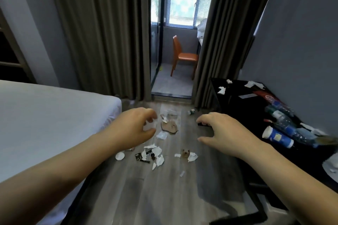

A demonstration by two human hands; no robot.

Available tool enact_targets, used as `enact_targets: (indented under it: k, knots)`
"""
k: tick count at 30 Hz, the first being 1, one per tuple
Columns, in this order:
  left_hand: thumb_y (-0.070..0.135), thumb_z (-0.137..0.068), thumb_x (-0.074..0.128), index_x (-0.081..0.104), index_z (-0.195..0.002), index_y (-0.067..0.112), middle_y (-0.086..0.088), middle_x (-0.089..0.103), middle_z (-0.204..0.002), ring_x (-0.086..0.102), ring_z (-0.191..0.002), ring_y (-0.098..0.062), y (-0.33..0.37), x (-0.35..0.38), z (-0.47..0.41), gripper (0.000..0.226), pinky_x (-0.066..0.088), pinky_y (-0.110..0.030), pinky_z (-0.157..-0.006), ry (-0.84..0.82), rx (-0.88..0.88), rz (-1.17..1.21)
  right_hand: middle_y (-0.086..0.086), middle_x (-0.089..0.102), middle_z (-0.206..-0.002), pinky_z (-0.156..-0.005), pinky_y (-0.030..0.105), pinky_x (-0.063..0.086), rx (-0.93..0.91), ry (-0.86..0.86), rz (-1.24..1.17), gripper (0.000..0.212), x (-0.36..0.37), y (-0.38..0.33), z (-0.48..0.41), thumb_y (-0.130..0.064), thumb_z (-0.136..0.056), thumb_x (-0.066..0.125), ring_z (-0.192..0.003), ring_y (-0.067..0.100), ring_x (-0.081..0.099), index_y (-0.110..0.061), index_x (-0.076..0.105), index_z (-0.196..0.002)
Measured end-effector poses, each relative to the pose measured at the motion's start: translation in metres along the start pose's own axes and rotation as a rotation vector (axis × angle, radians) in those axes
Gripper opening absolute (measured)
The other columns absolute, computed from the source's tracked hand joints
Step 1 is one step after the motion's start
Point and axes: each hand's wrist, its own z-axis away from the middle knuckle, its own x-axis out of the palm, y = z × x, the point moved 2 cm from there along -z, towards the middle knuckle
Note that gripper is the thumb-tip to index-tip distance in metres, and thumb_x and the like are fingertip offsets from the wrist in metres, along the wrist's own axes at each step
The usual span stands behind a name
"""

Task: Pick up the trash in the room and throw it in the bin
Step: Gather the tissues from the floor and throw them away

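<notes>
I stand at the foot of the gap between the bed [45, 115] and the black table [236, 100], both arms stretched forward over the wooden floor [146, 188]. The trash lies mostly below and ahead of me. White tissue scraps [157, 151] are scattered around some small dark bits [140, 157], with a round white lid [120, 155] near the bed edge. A torn piece of cardboard [169, 126] lies farther on, and a brown crumpled lump [185, 153] sits next to more tissue. A small cup [191, 112] is tipped over by the curtain [215, 51]. The table carries its own mess of plastic bottles [279, 118], a blue and white paper cup [278, 137] on its side and a few wads of tissue [221, 90]. My right hand [217, 131] hangs palm down with its fingers loosely curled and nothing in it, spread as if ready to scoop. My left hand [135, 126] is cupped the same way. A pale blur sits between its thumb and fingers, and I cannot tell whether that is a wrapper I am pinching or litter on the floor behind. I judge both arms are held low and wide because the scraps are many and light, so gathering with two hands makes sense. No bin shows anywhere here, so I will have to find one before dropping anything.
</notes>
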Motion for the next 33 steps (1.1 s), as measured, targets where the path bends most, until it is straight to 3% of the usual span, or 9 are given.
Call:
enact_targets:
  k: [4,8,12,17,25,33]
  knots:
    - [0.033,-0.084,0.064,0.059,-0.113,0.025,0.012,0.059,-0.099,0.053,-0.081,-0.005,-0.037,0.027,-0.068,0.030,0.042,-0.020,-0.073,-0.035,0.025,0.025,-0.003,0.057,-0.117,-0.090,0.035,0.049,0.052,-0.042,0.002,0.050,0.025,0.027,-0.065,-0.038,-0.081,0.067,-0.110,0.016,0.056,-0.026,0.054,-0.127]
    - [0.034,-0.085,0.063,0.058,-0.116,0.025,0.011,0.063,-0.106,0.059,-0.093,-0.006,-0.081,0.053,-0.139,0.032,0.049,-0.026,-0.082,-0.090,0.077,0.061,-0.004,0.054,-0.117,-0.090,0.034,0.048,0.121,-0.115,-0.031,0.049,0.052,0.052,-0.135,-0.041,-0.082,0.066,-0.109,0.016,0.055,-0.025,0.053,-0.127]
    - [0.035,-0.086,0.062,0.057,-0.116,0.025,0.010,0.062,-0.109,0.059,-0.094,-0.007,-0.128,0.076,-0.213,0.032,0.048,-0.025,-0.082,-0.159,0.091,0.090,-0.004,0.054,-0.123,-0.093,0.032,0.046,0.195,-0.190,-0.058,0.058,0.078,0.074,-0.209,-0.046,-0.081,0.066,-0.113,0.015,0.054,-0.026,0.049,-0.133]
    - [0.036,-0.086,0.060,0.057,-0.117,0.026,0.010,0.063,-0.112,0.060,-0.100,-0.010,-0.170,0.117,-0.297,0.032,0.049,-0.028,-0.083,-0.279,0.111,0.100,-0.003,0.055,-0.122,-0.093,0.032,0.047,0.300,-0.227,-0.123,0.054,0.116,0.102,-0.274,-0.043,-0.083,0.066,-0.112,0.016,0.055,-0.025,0.052,-0.131]
    - [0.036,-0.088,0.060,0.055,-0.121,0.026,0.013,0.061,-0.114,0.059,-0.099,-0.007,-0.195,0.202,-0.397,0.035,0.049,-0.024,-0.083,-0.422,0.120,0.142,-0.004,0.057,-0.109,-0.079,0.024,0.045,0.389,-0.292,-0.240,0.036,0.174,0.170,-0.349,-0.033,-0.083,0.064,-0.102,0.014,0.057,-0.025,0.059,-0.117]
    - [0.034,-0.088,0.059,0.056,-0.116,0.025,0.010,0.063,-0.110,0.060,-0.098,-0.009,-0.198,0.308,-0.490,0.030,0.049,-0.025,-0.081,-0.515,-0.027,0.145,0.000,0.061,-0.109,-0.084,0.029,0.046,0.439,-0.376,-0.336,0.032,0.252,0.282,-0.431,-0.030,-0.084,0.061,-0.105,0.018,0.057,-0.022,0.062,-0.114]
